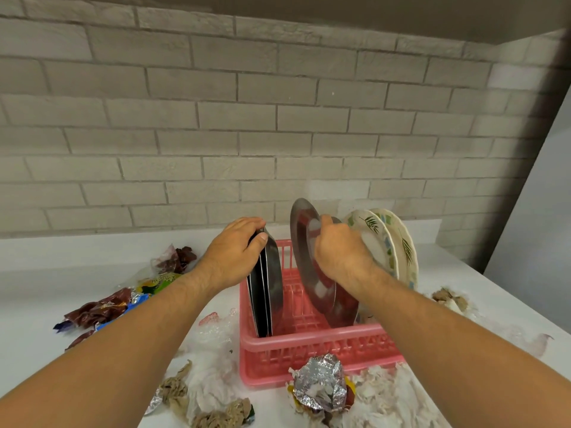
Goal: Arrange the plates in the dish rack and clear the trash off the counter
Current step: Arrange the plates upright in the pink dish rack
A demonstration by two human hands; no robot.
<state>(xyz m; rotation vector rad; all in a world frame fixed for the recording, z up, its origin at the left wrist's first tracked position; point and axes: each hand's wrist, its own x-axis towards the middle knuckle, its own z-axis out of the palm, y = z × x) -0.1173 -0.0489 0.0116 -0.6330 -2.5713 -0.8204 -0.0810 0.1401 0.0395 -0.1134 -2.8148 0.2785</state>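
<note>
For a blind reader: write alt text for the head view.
Both hands hold upright plates in a pink dish rack: left hand on dark plates, right hand on a steel plate. Foil, wrappers and tissue litter the white counter.

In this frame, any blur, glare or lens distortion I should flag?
Head view: wide-angle bending curves the brick courses; the right edge and top corner are dark and smeared; the right hand and its steel plate look slightly motion-blurred; the foil ball glints without washing out.

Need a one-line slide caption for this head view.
Left hand steadies dark plates while right hand grips steel plates in the red rack; trash litters the counter.
</note>
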